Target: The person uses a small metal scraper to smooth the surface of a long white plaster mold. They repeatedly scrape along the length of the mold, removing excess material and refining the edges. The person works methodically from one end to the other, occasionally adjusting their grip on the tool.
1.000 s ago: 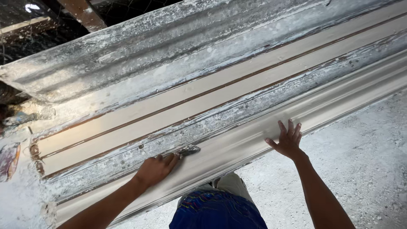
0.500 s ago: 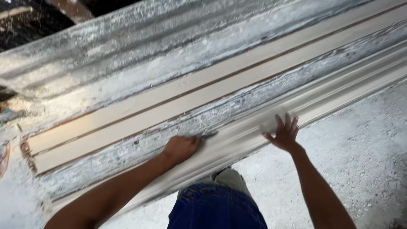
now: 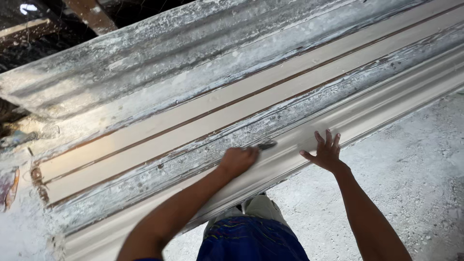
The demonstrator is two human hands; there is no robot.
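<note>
Rightward slid left hand (image 3: pixel 238 161) gripping metal scraper (image 3: pixel 266 144); right hand (image 3: pixel 326 153) spread on smooth moulding (image 3: pixel 367 113).

A plaster-casting workshop: long white cornice moulds (image 3: pixel 251 104) caked in plaster, with a dusty concrete floor (image 3: pixel 411 169) beside them.

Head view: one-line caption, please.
Left hand draws a scraper along white moulding; right hand rests flat.

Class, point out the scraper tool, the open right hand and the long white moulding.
scraper tool (image 3: pixel 267 144), head view, its dark blade tip.
right hand (image 3: pixel 327 155), head view, its back.
white moulding (image 3: pixel 386 108), head view, its smooth curved face.
</note>
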